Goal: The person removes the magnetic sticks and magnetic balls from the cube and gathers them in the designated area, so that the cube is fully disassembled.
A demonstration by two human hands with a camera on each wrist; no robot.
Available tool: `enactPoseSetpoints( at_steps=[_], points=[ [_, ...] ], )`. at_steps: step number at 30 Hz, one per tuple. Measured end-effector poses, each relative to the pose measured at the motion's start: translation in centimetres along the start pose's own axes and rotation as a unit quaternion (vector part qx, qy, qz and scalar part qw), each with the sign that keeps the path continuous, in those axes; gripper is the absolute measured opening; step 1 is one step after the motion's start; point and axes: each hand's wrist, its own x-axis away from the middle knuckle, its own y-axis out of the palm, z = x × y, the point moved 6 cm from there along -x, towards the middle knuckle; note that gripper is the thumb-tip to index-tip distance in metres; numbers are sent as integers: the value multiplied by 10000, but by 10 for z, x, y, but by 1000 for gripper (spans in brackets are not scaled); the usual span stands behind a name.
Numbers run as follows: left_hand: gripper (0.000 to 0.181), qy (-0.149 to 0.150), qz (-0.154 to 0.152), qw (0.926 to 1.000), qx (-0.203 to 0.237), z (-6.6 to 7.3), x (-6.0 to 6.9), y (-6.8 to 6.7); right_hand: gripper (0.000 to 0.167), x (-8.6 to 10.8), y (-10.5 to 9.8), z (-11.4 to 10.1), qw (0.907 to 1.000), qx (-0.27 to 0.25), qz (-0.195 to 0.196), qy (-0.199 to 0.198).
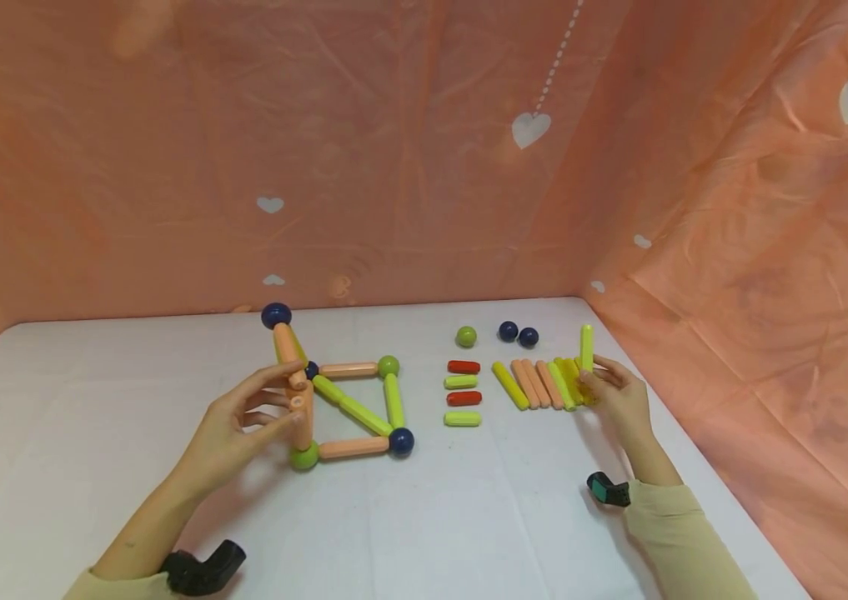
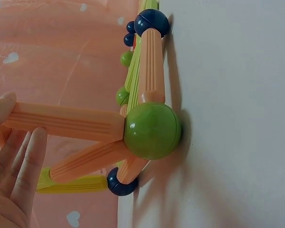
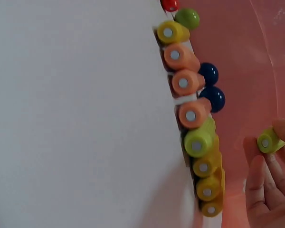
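On the left of the table stands a frame of magnetic rods and balls, with orange and light green rods joined at green and dark blue balls. My left hand point(image 1: 232, 433) pinches an orange magnetic rod point(image 2: 66, 122) between thumb and fingers. That rod rises from the frame's near-left green ball point(image 2: 152, 130). Another dark blue ball point(image 1: 276, 315) tops the rods leaning up at the back left. At the right, my right hand point(image 1: 624, 404) pinches a light green magnetic rod point(image 1: 586, 346) upright by its lower part, above the end of a row of rods.
The row of loose yellow, orange and light green rods point(image 1: 539, 383) lies beside the right hand. Short red and light green rods point(image 1: 463, 399) are stacked in a column left of it. Behind lie a green ball point(image 1: 466, 336) and two dark blue balls point(image 1: 509, 332).
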Motion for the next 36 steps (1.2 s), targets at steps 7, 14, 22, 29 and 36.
enactPoseSetpoints(
  at_steps=[7, 14, 22, 29, 36],
  points=[
    [53, 33, -32, 10000, 40, -1, 0, 0, 54, -7, -18, 14, 9973, 215, 321, 619],
    [53, 37, -48, 10000, 7, 0, 0, 1, 54, -16, -25, 32, 9907, 783, 182, 1095],
    [52, 26, -13, 10000, 2, 0, 0, -1, 48, -20, -26, 39, 9882, 1218, 29, 926],
    [52, 59, -5, 10000, -14, 0, 1, 0, 50, -20, -25, 41, 9857, 1395, -92, 941],
    [52, 36, -17, 10000, -30, -1, 1, 0, 45, -18, -21, 29, 9895, 1334, 402, 386]
  ],
)
